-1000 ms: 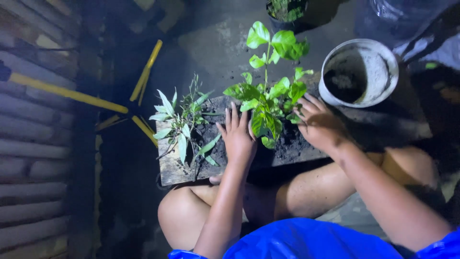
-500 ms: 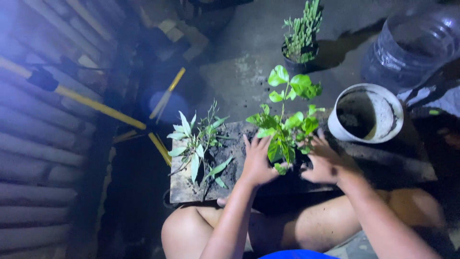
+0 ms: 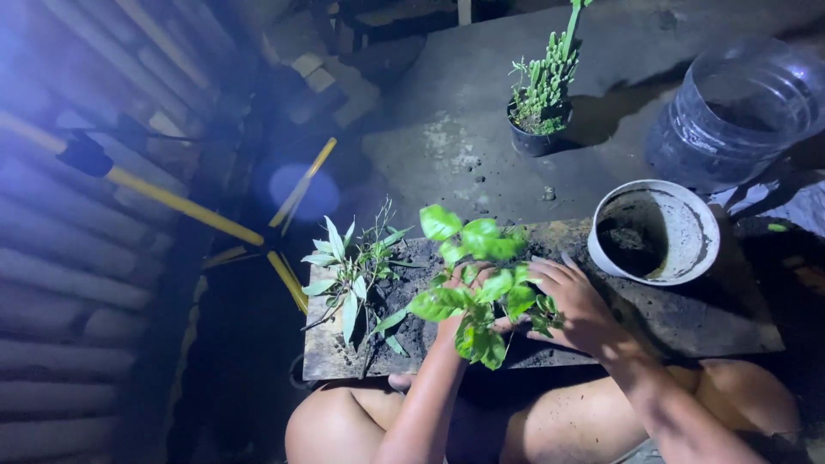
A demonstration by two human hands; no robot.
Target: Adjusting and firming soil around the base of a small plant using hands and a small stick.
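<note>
Between both hands stands the leafy green plant [image 3: 475, 283], stem upright on the soiled board [image 3: 687, 318]; left hand [image 3: 460, 305] and right hand [image 3: 576, 301] cup its base, fingers spread, equally close

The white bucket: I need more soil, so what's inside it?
Inside the white bucket, dark soil smears the wall and a small clump sits at the bottom. Shadow hides the left side of the inside, so how much is left is unclear.
</note>
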